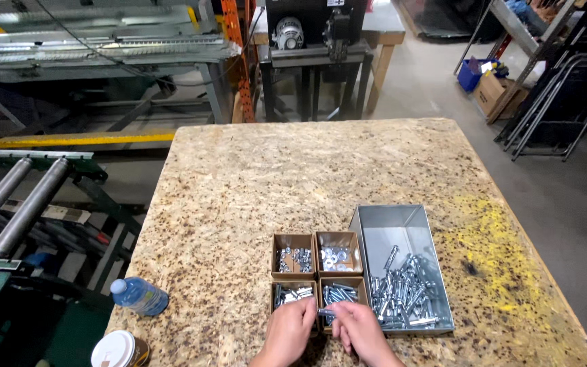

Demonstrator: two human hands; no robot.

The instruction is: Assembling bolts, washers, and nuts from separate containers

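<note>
Fingers (pixel 322 311) of both hands meet over the near pair of small cardboard boxes, and from my remote seat I read them as pinched together on a small bolt (pixel 326 312) held between the left hand (pixel 288 331) and the right hand (pixel 361 333), though the grip itself is too small to see well. I judge the sorting well under way: the four small boxes (pixel 319 273) each hold some hardware, with washers (pixel 335 257) in the far right one and bolts in the near ones, yet the grey metal bin (pixel 402 231) just to the right carries a big heap of loose bolts (pixel 402 291), so plenty remains. On the desk (pixel 293 170) nothing blocks the hands; its far part lies bare. At the near left edge rest a water bottle (pixel 138 295) and a lidded cup (pixel 119 349), well apart from the boxes. Beyond the left edge sits a roller conveyor (pixel 15 200).
</note>
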